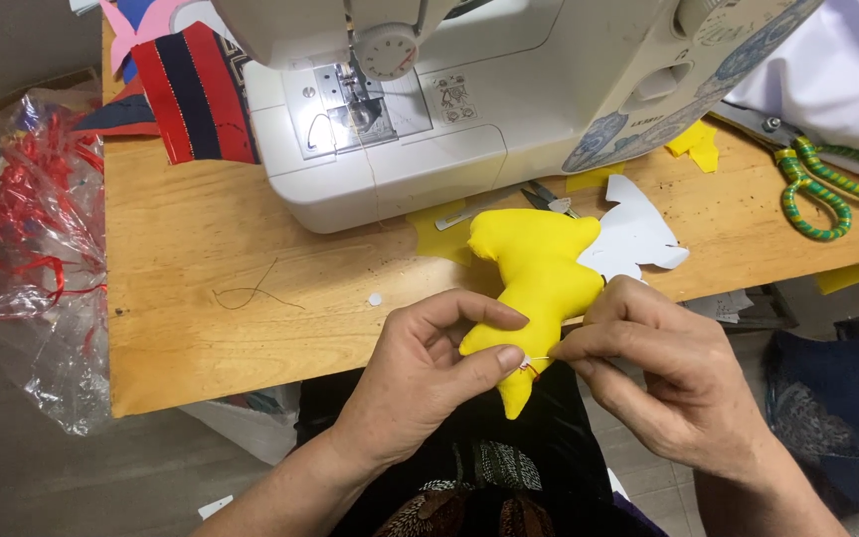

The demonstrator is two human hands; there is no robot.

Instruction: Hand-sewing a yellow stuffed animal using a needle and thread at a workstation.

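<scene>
plastic bag (37, 249) with red ribbon, tabletop's (211, 259) left edge | left hand (420, 373) grip pinched shut on yellow stuffed shape (534, 288), near front edge | right hand (663, 363) fingertips closed on needle (541, 360) at its seam | step, judged: hand-stitching opening | next stitch needs small, steady pull | green scissors (827, 189) far right

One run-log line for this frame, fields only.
left hand: grips yellow stuffed shape | right hand: pinches needle at its seam | behind: sewing machine, scissors on wooden table
</scene>
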